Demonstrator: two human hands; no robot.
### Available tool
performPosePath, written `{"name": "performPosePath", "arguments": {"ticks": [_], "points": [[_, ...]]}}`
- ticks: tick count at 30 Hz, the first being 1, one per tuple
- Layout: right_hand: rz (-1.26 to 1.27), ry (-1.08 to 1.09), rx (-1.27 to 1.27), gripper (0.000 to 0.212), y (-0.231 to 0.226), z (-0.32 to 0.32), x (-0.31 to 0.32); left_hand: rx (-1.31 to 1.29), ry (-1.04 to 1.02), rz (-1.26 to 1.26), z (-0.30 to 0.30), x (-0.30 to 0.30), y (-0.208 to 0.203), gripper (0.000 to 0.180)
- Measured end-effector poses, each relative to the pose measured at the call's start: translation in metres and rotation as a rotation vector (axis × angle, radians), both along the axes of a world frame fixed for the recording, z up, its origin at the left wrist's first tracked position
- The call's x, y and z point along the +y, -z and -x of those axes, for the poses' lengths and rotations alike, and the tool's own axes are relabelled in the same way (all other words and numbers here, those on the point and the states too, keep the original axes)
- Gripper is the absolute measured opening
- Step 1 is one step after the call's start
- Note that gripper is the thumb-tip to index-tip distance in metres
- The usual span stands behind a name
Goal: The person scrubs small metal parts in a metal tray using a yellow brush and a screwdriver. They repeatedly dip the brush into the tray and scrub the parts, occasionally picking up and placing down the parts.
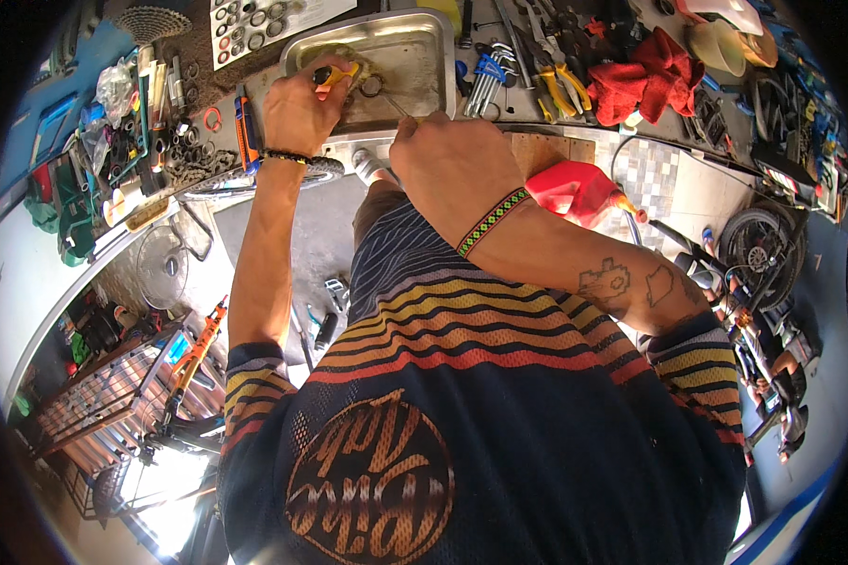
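Over the left part of a metal tray (450,66), my left hand (301,115) is closed around a small yellow and orange object (334,79) with a dark round part; its exact kind is unclear. My right hand (462,162) is closed at the tray's near edge. From its fingers a thin metal pick (396,105) points up and left into the tray. Close to the pick's tip is a small dark bearing ring (373,87), just right of my left fingertips. Whether the pick touches the ring I cannot tell. The tray's bottom looks wet and brownish.
A white sheet with several rings (254,28) lies behind the tray's left. An orange and blue cutter (246,130) lies left of my left wrist. To the right are hex keys (490,80), yellow-handled pliers (565,89) and red cloth (645,77). Below the bench stands a red container (575,193).
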State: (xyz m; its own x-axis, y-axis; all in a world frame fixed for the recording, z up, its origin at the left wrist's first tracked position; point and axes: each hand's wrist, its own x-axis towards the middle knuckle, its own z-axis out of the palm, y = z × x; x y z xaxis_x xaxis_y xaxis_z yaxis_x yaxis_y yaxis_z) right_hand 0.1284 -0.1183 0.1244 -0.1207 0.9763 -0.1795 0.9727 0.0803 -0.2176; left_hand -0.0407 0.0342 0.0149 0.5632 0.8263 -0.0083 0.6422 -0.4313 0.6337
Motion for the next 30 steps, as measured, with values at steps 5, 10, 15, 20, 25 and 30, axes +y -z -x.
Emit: {"name": "performPosePath", "arguments": {"ticks": [5, 10, 15, 20, 25, 30], "points": [[0.076, 0.073, 0.122, 0.012, -0.001, 0.002, 0.002, -0.022, -0.008, -0.035, 0.0, 0.007, 0.01, 0.013], [0.094, 0.087, 0.101, 0.013, -0.002, 0.003, 0.004, -0.091, -0.001, 0.08, -0.004, 0.0, 0.003, 0.012], [0.105, 0.071, 0.089, 0.014, -0.003, 0.004, 0.004, -0.208, -0.027, 0.068, -0.002, 0.003, 0.007, 0.013], [0.107, 0.067, 0.104, 0.014, -0.004, 0.001, 0.004, -0.148, -0.005, 0.062, 0.005, 0.004, 0.012, 0.013], [0.08, 0.082, 0.111, 0.013, -0.001, 0.001, 0.003, -0.086, -0.039, 0.014, 0.003, -0.001, -0.002, 0.012], [0.068, 0.089, 0.118, 0.013, -0.002, 0.0, 0.003, -0.151, -0.048, 0.083, 0.008, -0.002, 0.006, 0.015]]}}
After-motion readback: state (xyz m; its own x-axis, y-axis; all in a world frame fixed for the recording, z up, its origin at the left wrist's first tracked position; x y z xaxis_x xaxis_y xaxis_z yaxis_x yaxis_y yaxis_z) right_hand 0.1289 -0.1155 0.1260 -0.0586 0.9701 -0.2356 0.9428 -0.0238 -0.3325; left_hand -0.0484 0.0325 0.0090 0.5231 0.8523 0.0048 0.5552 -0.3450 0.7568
